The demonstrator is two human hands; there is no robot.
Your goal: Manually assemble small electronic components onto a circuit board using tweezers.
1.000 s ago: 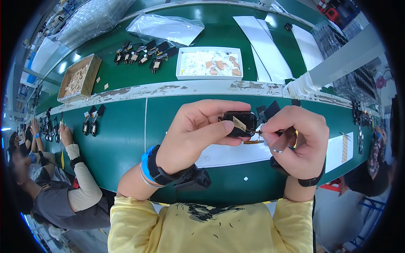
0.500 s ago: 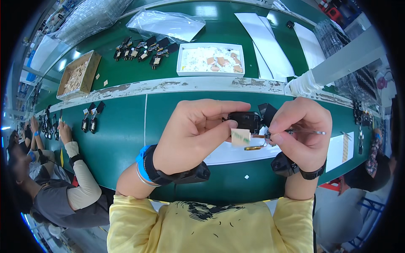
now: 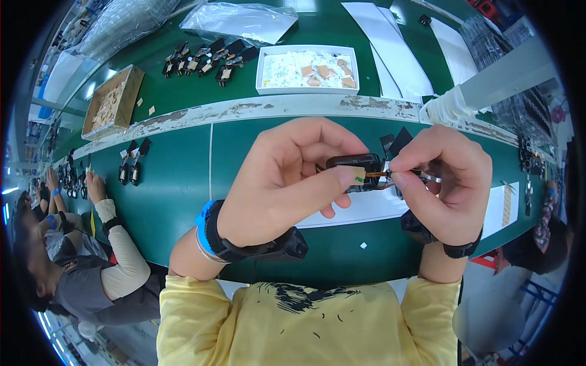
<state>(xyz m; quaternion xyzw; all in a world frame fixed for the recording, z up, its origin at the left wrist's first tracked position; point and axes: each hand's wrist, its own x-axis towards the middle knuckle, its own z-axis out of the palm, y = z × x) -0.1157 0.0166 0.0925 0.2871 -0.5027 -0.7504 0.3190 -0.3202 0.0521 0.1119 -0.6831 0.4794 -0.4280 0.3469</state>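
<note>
In front of my chest, my left hand [image 3: 293,180] is closed around a small black plastic housing [image 3: 366,161]. Its thumb lies on a tan square tab [image 3: 354,175] with a green mark, over the housing's near side. An orange-brown ribbon cable [image 3: 377,174] runs from there to the fingertips of my right hand [image 3: 450,183]. Thumb and index finger of that hand pinch the cable's end; a pair of metal tweezers [image 3: 431,177] sits within the same hand. A black flap [image 3: 400,141] sticks up behind the housing. My fingers hide the pinched end.
White sheets [image 3: 360,210] lie beneath my hands on the green table [image 3: 177,177]. Beyond a worn ledge stand a white tray [image 3: 308,91] of scraps, a cardboard box [image 3: 134,82] and several black assemblies [image 3: 224,74]. A co-worker [image 3: 91,274] sits at left; a post [image 3: 500,85] rises at right.
The tan tab has swung up against the housing under my left thumb. My left hand has risen slightly, and my right hand has shifted a little to the right, with the ribbon cable now straighter.
</note>
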